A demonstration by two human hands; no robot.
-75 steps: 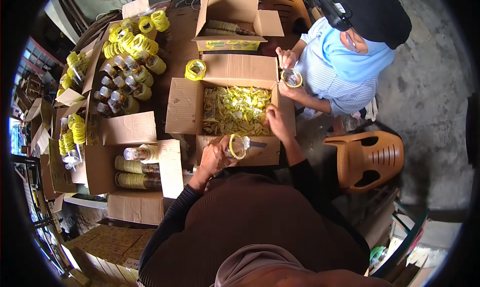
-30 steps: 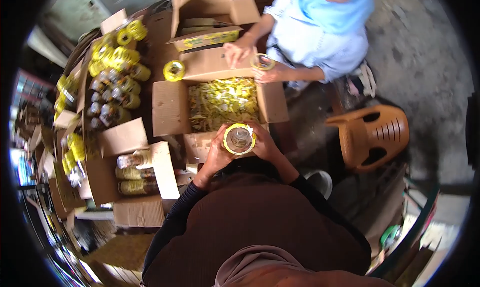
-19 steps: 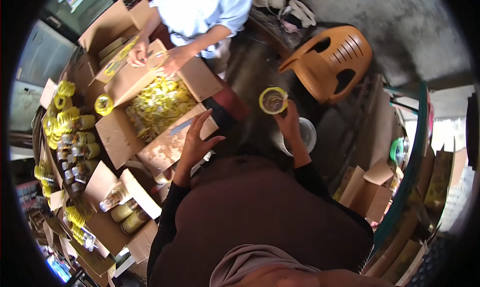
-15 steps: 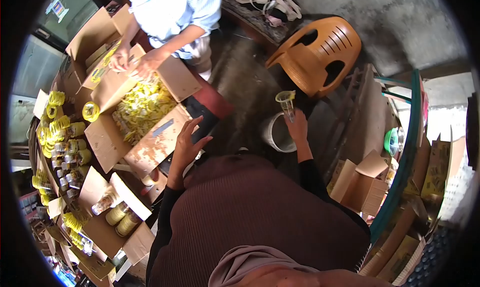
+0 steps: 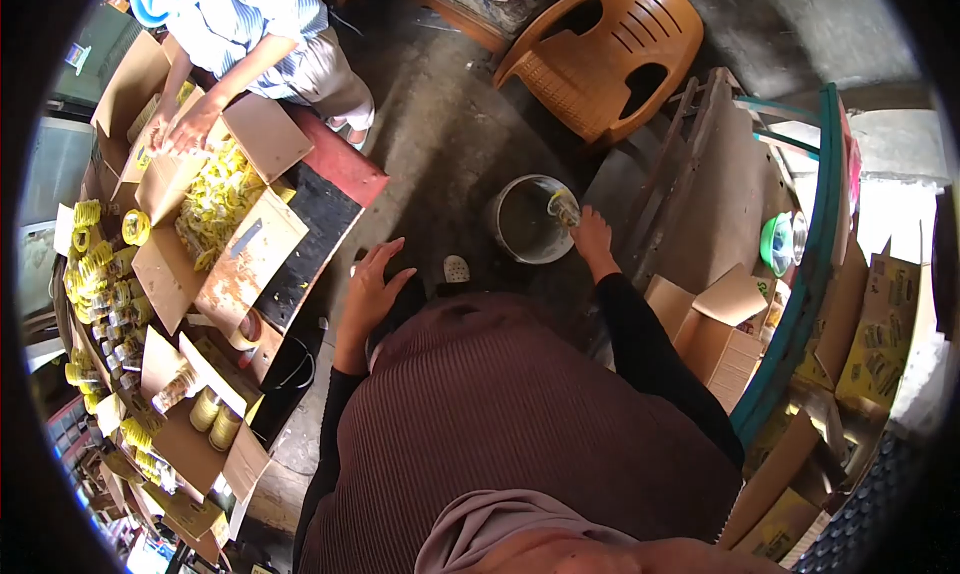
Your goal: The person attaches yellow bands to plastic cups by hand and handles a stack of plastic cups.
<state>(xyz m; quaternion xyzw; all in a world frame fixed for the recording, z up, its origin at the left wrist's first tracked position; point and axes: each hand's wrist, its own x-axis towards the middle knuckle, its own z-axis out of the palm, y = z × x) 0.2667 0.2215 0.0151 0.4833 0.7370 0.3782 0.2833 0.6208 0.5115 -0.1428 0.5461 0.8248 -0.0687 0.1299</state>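
Observation:
My right hand (image 5: pixel 594 242) is closed around a clear cup (image 5: pixel 563 208) that looks yellowish at its rim. The cup tilts over the near right side of a pale bucket (image 5: pixel 513 229) on the floor. Whether anything is inside the cup is too small to tell. My left hand (image 5: pixel 372 286) hangs in front of my body with its fingers apart and holds nothing. Left of it lies the flap of an open carton (image 5: pixel 262 239) full of yellow wrapped pieces (image 5: pixel 215 194).
A person (image 5: pixel 265 44) reaches into the carton's far side. An orange plastic chair (image 5: pixel 610 49) stands beyond the bucket. Stacked yellow-lidded jars (image 5: pixel 100 274) and a smaller carton with jars (image 5: pixel 195 444) are at left. Another open carton (image 5: pixel 715 349) sits at right beside a green frame (image 5: pixel 828 194).
My right hand has lowered the cup from upright to tilted over the bucket. My view has shifted, so the carton and the person appear farther left. My left hand stays open.

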